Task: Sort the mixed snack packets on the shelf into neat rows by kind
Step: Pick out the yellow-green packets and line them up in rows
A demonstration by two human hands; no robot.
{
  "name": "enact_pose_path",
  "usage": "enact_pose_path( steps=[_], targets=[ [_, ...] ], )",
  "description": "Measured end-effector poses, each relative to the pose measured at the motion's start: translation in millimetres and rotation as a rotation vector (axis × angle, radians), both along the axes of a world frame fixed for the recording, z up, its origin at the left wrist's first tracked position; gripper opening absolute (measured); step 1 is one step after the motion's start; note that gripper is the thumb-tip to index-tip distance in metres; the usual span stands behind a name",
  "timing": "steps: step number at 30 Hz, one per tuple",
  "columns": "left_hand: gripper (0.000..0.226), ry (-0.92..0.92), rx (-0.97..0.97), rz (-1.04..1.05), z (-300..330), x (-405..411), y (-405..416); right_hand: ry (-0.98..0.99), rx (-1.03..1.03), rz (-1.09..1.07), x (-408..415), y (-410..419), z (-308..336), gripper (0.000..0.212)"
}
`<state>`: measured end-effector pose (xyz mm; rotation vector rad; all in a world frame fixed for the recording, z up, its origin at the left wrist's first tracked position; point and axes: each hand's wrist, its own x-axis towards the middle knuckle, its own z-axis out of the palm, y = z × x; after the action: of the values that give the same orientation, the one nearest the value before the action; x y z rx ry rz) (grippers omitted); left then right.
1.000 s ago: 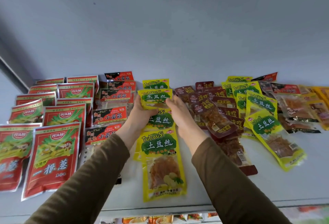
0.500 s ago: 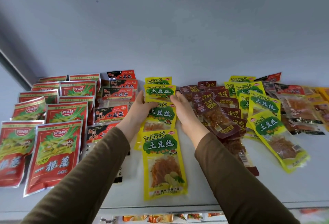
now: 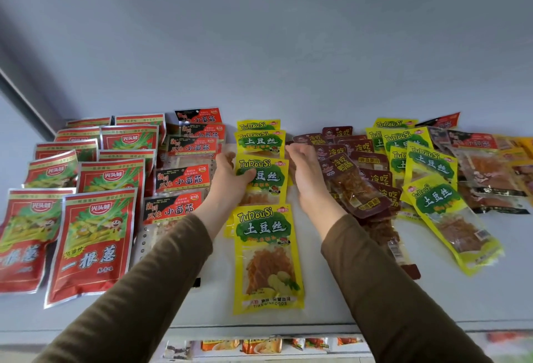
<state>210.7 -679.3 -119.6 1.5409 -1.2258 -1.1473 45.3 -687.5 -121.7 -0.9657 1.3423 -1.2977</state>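
Since a second ago my hands have slid toward me along the yellow row and parted: the packet I was squaring at the back now lies flat, and my left hand [image 3: 230, 181] rests on the left edge of the next yellow packet [image 3: 261, 181], thumb lying across its green label, fingers loosely spread. My right hand [image 3: 302, 172] stands just beside that packet's right edge, fingers straight and relaxed, holding nothing. The yellow row [image 3: 264, 218] runs straight from the shelf's back wall to its front edge [image 3: 259, 323], each packet's long axis pointing at me, so the packet lies between my two hands and the left is the one on it. By my reckoning, the next move is a squeeze from both sides to line it up with its neighbours. Just right of my right hand the brown packets [image 3: 354, 189] sit in a loose heap, near enough to be nudged. Beyond them, toward the right end, more yellow strays [image 3: 432, 198] lie tilted and overlapped. On the left, the black-and-red row [image 3: 181, 184] and red packets [image 3: 92, 241] look sorted.
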Motion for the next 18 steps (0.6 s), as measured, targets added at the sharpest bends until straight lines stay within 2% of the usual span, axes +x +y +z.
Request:
enact_pose_path(
  steps=[2, 5, 8, 12, 15, 16, 18],
  targets=[
    [0.045, -0.004, -0.002, 0.044, -1, -3, 1, 0.017, 0.020, 0.036, 2, 0, -1, 0.032],
    [0.040, -0.032, -0.012, 0.094, -10, -2, -11, 0.018, -0.008, 0.077, 1, 3, 5, 0.027],
    [0.020, -0.039, -0.032, 0.119, -14, -3, -20, 0.015, 0.034, 0.070, -1, 5, 7, 0.033],
    [0.024, 0.145, 0.016, 0.227, -3, -10, -27, -0.031, 0.072, 0.075, -1, -2, 5, 0.044],
    [0.012, 0.208, 0.065, 0.251, -3, -12, -34, -0.097, 0.088, 0.029, -1, -10, 1, 0.041],
    [0.009, 0.216, 0.079, 0.249, -3, -12, -35, -0.087, 0.094, 0.023, -2, -14, -2, 0.043],
    [0.007, 0.219, 0.100, 0.253, -4, -12, -36, -0.081, 0.103, 0.032, -5, -24, -13, 0.062]
  ],
)
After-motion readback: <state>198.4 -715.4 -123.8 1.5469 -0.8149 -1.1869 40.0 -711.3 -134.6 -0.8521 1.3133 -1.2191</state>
